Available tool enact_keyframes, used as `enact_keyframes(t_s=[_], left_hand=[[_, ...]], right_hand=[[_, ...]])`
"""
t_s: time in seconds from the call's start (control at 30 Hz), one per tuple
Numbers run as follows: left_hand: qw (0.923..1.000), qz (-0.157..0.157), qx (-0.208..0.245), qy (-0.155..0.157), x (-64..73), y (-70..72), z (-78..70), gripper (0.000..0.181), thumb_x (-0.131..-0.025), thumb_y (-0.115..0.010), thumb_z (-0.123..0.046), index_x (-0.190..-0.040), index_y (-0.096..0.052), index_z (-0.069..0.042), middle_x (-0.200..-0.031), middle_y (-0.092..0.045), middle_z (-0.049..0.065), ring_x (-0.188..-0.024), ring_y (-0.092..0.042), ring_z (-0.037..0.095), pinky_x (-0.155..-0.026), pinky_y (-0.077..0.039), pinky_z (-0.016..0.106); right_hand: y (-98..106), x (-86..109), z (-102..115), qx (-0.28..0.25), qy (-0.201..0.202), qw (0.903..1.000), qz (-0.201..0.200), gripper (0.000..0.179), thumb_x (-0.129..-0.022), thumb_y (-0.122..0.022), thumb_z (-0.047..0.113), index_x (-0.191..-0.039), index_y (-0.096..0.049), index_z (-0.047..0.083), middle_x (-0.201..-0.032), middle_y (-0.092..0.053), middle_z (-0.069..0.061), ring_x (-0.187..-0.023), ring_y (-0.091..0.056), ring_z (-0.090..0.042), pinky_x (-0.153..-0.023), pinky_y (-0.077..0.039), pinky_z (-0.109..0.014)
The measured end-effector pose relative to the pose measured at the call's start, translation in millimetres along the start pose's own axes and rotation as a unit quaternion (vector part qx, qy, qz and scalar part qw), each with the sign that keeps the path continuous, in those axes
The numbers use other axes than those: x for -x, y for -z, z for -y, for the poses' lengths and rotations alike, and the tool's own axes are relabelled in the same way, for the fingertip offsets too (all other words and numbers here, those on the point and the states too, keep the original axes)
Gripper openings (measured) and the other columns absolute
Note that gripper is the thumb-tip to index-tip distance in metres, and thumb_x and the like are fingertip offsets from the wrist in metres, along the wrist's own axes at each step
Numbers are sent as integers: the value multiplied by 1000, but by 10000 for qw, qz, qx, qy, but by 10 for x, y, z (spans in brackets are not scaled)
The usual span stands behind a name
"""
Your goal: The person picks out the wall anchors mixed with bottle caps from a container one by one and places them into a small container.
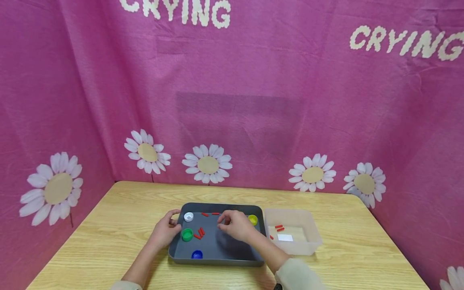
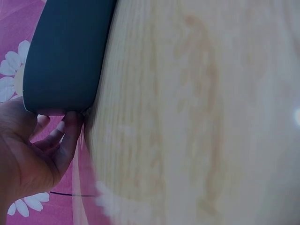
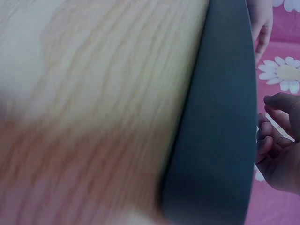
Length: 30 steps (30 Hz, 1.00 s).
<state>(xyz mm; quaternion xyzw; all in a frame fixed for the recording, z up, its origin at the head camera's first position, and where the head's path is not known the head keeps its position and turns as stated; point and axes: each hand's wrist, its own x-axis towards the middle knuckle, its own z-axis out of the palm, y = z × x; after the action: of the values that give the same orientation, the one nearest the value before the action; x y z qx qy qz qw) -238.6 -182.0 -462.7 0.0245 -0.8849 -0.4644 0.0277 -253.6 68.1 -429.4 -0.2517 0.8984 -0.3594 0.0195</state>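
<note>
A dark grey tray lies on the table with my left hand gripping its left side. In the left wrist view that hand has its fingertips against the tray's wall. Over the tray's middle hovers my right hand, its fingers bent and a gap between thumb and forefinger; nothing shows between them. Small red sticks lie near a green bottle cap, and more red sticks are by the back wall. White, blue and yellow caps also sit inside.
Right beside the tray stands a translucent plastic bin, holding a few red sticks and a white rectangular piece. Both rest on a wooden table. A pink flowered curtain hangs behind and at the sides.
</note>
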Motion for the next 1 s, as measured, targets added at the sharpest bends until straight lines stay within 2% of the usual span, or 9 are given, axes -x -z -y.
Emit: enact_keyframes(t_s=[0.5, 0.73, 1.0], left_hand=[[10000, -17, -7, 34, 0, 2, 2, 49, -82, -57, -5, -130, -48, -3, -87, -55, 10, -79, -54, 18, -67, -43, 29], [9999, -22, -6, 146, -23, -21, 18, 49, -83, -57, -4, -131, -47, -5, -87, -54, 9, -78, -53, 18, -65, -42, 27], [9999, -48, 47, 124, -29, -19, 30, 49, -83, -57, -4, -130, -48, -4, -86, -54, 9, -77, -53, 18, -64, -42, 27]], right_hand=[[-374, -150, 42, 40, -402, 9987, 310, 15, -81, -69, 14, -96, -66, 10, -72, -58, 3, -61, -48, -7, -56, -40, -22], [-439, -186, 57, 98, -426, 9983, 392, 20, -81, -69, 14, -100, -66, 10, -71, -57, 1, -58, -47, -8, -54, -39, -23], [-487, -261, 73, 165, -507, 9975, 472, 23, -80, -70, 15, -103, -66, 12, -69, -53, 3, -58, -44, -9, -52, -35, -23]])
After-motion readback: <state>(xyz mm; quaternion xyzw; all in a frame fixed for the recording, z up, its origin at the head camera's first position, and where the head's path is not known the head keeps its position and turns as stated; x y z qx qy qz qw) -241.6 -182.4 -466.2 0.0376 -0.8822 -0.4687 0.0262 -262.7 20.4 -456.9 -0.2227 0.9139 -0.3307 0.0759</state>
